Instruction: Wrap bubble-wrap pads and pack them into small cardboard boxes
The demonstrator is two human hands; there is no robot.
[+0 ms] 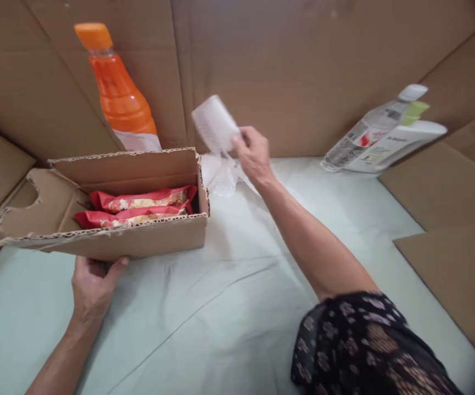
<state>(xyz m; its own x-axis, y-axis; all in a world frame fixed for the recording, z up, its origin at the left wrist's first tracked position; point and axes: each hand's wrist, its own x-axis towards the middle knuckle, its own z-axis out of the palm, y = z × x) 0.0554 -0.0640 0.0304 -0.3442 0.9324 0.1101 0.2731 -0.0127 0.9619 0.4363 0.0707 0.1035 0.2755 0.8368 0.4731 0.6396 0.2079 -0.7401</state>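
Observation:
An open cardboard box (138,240) holds two red packets (142,201) with food pictures on them, lying side by side. My left hand (94,282) grips the box's lower front edge, thumb against the front, its other fingers partly hidden beneath. Right of the box, my right hand (256,153) pinches a whitish, ribbed, see-through plastic bundle (215,122) and holds it raised and tilted. Crumpled clear plastic (223,174) hangs below it onto the table. I cannot make out exactly what the bundle is.
Behind the box stands an orange drink bottle (124,101). At the back right, a clear water bottle (363,134) and a white bottle (397,145) lean together. Cardboard walls (303,66) enclose the back, and cardboard flaps (451,252) lie right on the pale green cloth (188,340).

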